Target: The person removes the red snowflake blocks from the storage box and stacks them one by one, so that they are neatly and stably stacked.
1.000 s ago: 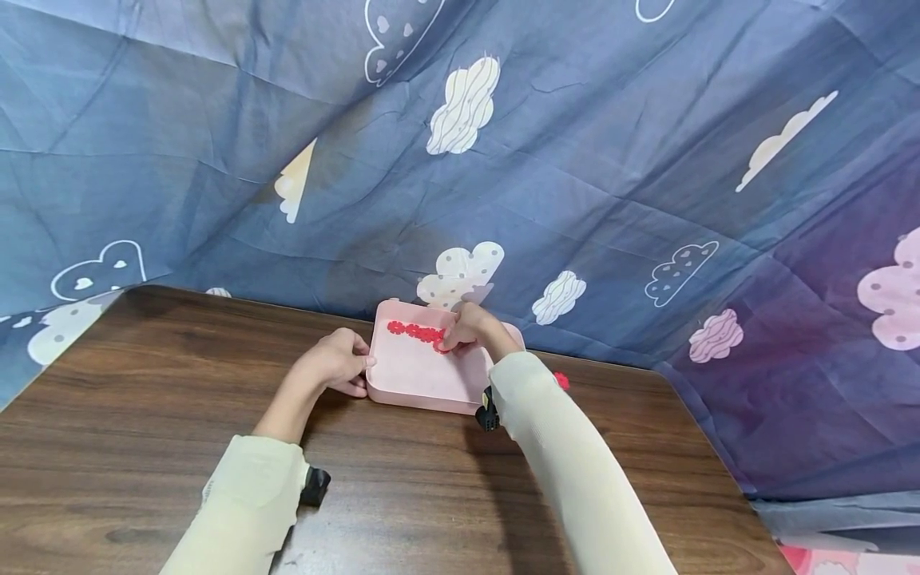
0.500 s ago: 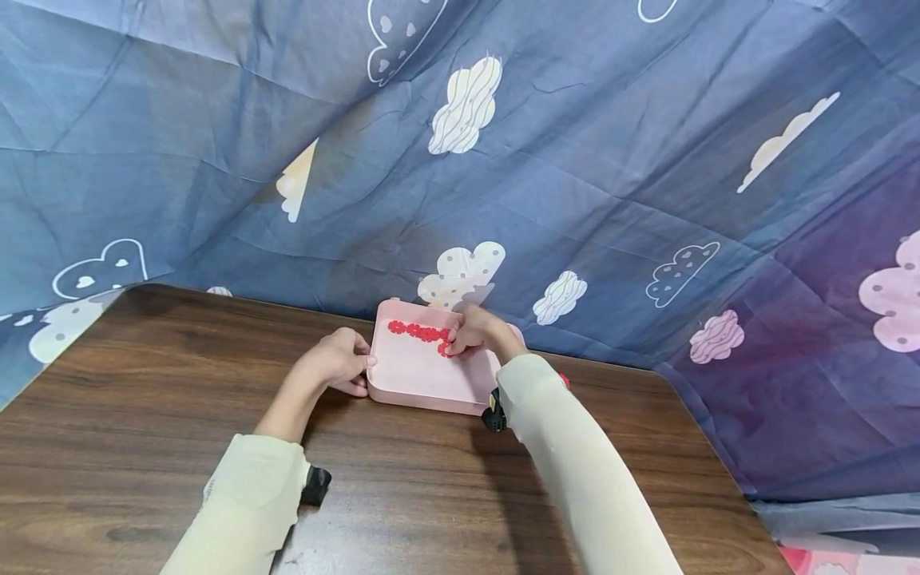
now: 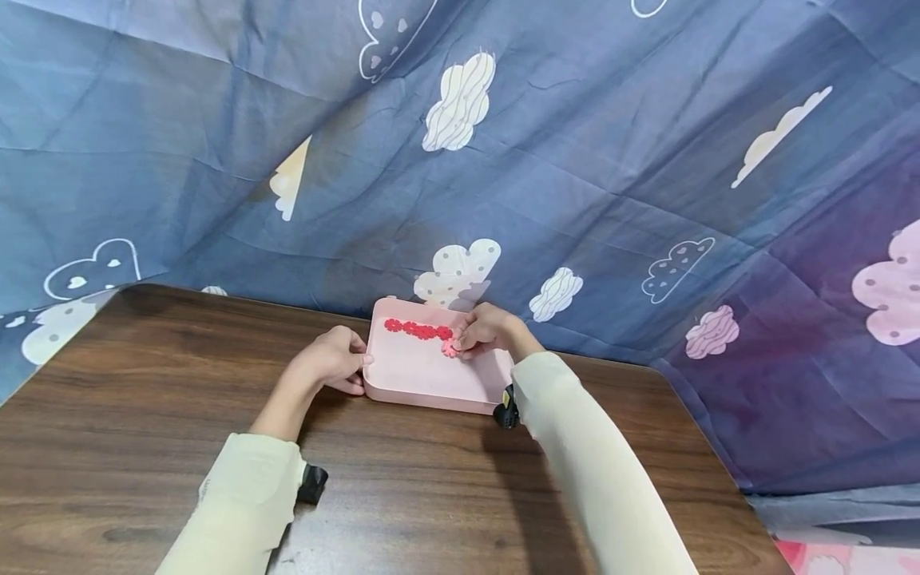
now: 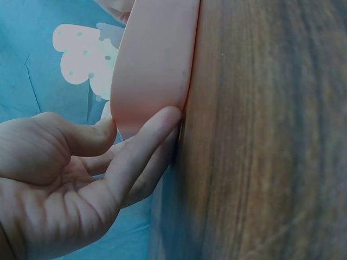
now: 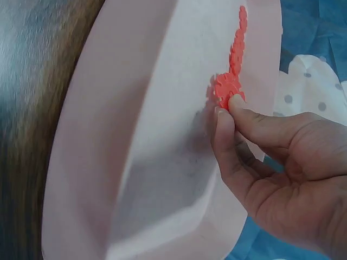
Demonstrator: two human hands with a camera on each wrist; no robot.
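Observation:
A shallow pink tray stands on the table, seen from outside at its end in the left wrist view. My left hand holds the tray's left end, thumb at the rim and fingers against the outer wall. Inside the tray, several red flower-shaped plastic discs lie in a row along the far wall. My right hand reaches into the tray and pinches a red flower-shaped disc between thumb and forefinger. That disc is tilted by the row's right end; whether it touches the row I cannot tell.
A brown wood-grain table carries the tray. Close behind the tray hangs a blue cloth with printed clouds. Black wrist cameras sit by both sleeves.
My right hand has shifted right with the pinched disc, whose face now shows brighter and more tilted. A red piece on the table at right is now hidden behind the sleeve. My left hand stays put.

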